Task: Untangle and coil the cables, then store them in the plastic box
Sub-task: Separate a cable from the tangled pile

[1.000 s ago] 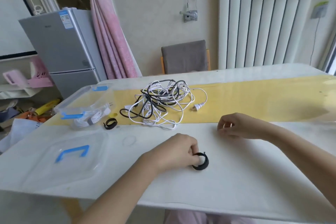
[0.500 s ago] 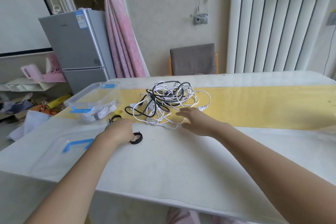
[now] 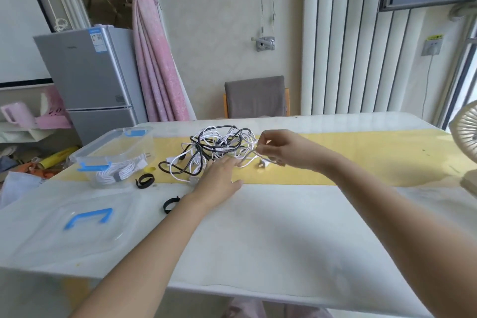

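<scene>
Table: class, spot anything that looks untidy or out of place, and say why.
The tangle of black and white cables lies knotted on the yellow runner, unlike the coil in the box. Two straps lie loose nearby.

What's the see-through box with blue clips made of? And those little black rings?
The clear box with blue clips looks like glossy hard plastic: see-through, with glints. The small black rings look matte, perhaps fabric hook-and-loop straps; too small to be sure.
</scene>
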